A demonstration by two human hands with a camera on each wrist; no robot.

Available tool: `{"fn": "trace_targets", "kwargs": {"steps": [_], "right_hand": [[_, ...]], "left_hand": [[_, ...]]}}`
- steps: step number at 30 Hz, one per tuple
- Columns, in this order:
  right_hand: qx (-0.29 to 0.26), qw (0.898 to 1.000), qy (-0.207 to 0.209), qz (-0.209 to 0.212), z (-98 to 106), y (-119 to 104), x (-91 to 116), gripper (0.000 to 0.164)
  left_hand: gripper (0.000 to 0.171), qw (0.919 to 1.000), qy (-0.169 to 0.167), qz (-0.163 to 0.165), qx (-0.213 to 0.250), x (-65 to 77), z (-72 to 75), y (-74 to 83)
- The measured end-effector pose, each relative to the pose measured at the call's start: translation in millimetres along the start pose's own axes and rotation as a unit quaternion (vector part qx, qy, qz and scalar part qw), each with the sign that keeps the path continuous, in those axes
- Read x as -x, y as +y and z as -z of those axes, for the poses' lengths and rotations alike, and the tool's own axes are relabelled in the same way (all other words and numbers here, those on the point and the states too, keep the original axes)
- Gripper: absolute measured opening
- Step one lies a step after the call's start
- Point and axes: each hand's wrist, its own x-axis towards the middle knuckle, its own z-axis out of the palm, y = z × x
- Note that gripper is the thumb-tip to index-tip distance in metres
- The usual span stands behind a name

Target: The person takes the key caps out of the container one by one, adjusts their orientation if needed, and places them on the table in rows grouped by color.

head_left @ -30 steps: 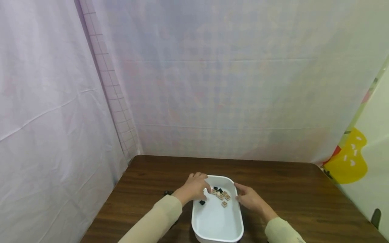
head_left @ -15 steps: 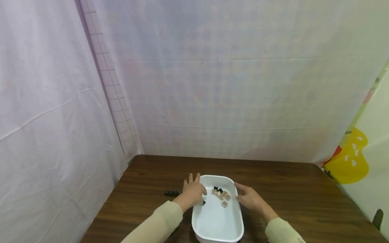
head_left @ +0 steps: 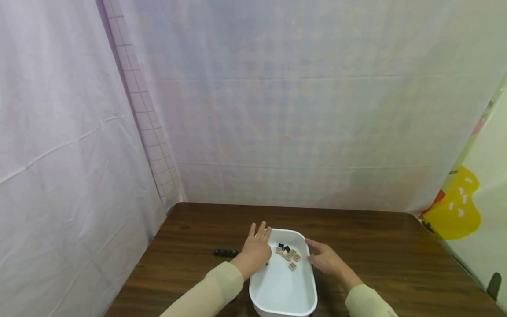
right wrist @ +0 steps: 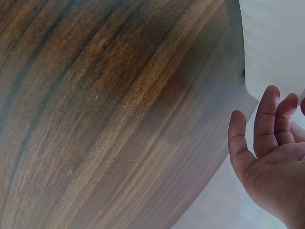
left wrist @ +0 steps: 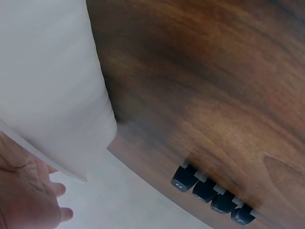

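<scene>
A white rounded rectangular plastic tub [head_left: 283,290] stands on the brown table. Inside, toward its far end, lie several beige keycaps [head_left: 292,266] and black keycaps [head_left: 287,248]. My left hand [head_left: 257,251] is over the tub's left rim, some fingers stretched away from me. Its thumb and index fingertips are hidden, beside a black keycap [head_left: 266,264] that barely shows. My right hand [head_left: 326,259] holds the right rim between thumb and fingers; the other fingers [right wrist: 238,136] lie loosely bent outside the wall.
Left of the tub, a row of black keycaps [head_left: 225,252] sits on the wood-grain table [head_left: 190,229]; the left wrist view shows the row [left wrist: 212,193] closely. White curtains [head_left: 277,110] hang behind the table. A yellow shape [head_left: 453,211] is on the right wall.
My left hand has turned at the left rim, with its fingers now straighter and pointing away, covering most of the nearby black keycap. The right hand and tub stay put.
</scene>
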Motion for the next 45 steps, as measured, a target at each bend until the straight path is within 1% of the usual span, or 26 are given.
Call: {"fn": "trace_targets", "kwargs": {"steps": [4,10,12,16,18,22,25,26,28,30,32,33,35,36,37,39,40,42,44,45], "right_hand": [[0.0,1.0,0.0,0.003,0,0,0,0.059],[0.011,1.0,-0.001,-0.003,1,-1,0,0.059],[0.012,1.0,-0.002,-0.005,1,0,-1,0.059],[0.01,1.0,-0.001,-0.003,0,1,-1,0.059],[0.01,1.0,-0.001,-0.002,0,1,-1,0.059],[0.012,1.0,-0.002,0.0,0,1,-2,0.06],[0.015,1.0,-0.003,0.001,0,1,-3,0.06],[0.016,1.0,-0.003,0.001,0,1,-3,0.061],[0.013,1.0,-0.002,-0.001,0,2,-3,0.061],[0.012,1.0,-0.002,0.001,0,2,-3,0.061],[0.01,1.0,-0.001,0.002,-1,3,-3,0.062],[0.009,1.0,-0.001,0.001,-2,3,-3,0.062],[0.012,1.0,-0.001,0.001,-2,4,-3,0.062],[0.013,1.0,-0.002,0.0,-3,4,-3,0.061],[0.012,1.0,-0.002,-0.001,-3,4,-3,0.061],[0.013,1.0,-0.005,-0.001,-3,4,-4,0.061],[0.014,1.0,-0.006,0.0,-3,4,-4,0.061],[0.014,1.0,-0.007,-0.002,-3,3,-4,0.061],[0.016,1.0,-0.007,-0.004,-2,3,-4,0.061],[0.016,1.0,-0.006,-0.003,-1,2,-4,0.061]], "left_hand": [[0.027,0.9999,0.005,-0.004,-0.015,-0.1,0.4,1.3],[0.025,0.9979,0.033,-0.022,-0.052,-0.5,-3.6,4.6],[0.025,0.9971,0.038,-0.028,-0.061,-0.2,-4.0,6.2],[0.025,0.9971,0.037,-0.029,-0.06,0.4,-3.3,7.5],[0.024,0.9977,0.038,-0.027,-0.05,0.3,-2.8,6.6],[0.015,0.9968,0.075,-0.024,-0.01,-0.5,-2.0,2.6],[0.008,0.9938,0.101,-0.026,0.039,-2.4,-0.5,-1.8],[0.008,0.9921,0.108,-0.027,0.059,-3.2,0.2,-3.5],[0.014,0.9875,0.11,-0.029,0.109,-4.7,1.8,-7.5],[0.021,0.9799,0.11,-0.03,0.164,-6.5,2.0,-11.5],[0.025,0.9711,0.112,-0.031,0.208,-7.1,2.3,-16.1],[0.022,0.9671,0.116,-0.031,0.224,-7.3,2.4,-18.7],[0.008,0.9601,0.117,-0.03,0.252,-6.2,2.2,-24.0],[0.006,0.9564,0.119,-0.028,0.265,-5.3,2.4,-27.1],[0.012,0.9525,0.121,-0.026,0.278,-4.4,2.6,-30.7],[0.023,0.9411,0.119,-0.013,0.316,-1.6,2.5,-38.8],[0.026,0.9316,0.118,-0.004,0.344,0.2,2.5,-43.7],[0.025,0.9117,0.13,0.013,0.389,2.6,1.9,-54.5],[0.022,0.8873,0.146,0.032,0.436,6.4,0.0,-66.4],[0.02,0.8754,0.16,0.038,0.455,8.0,-2.0,-72.7]]}}
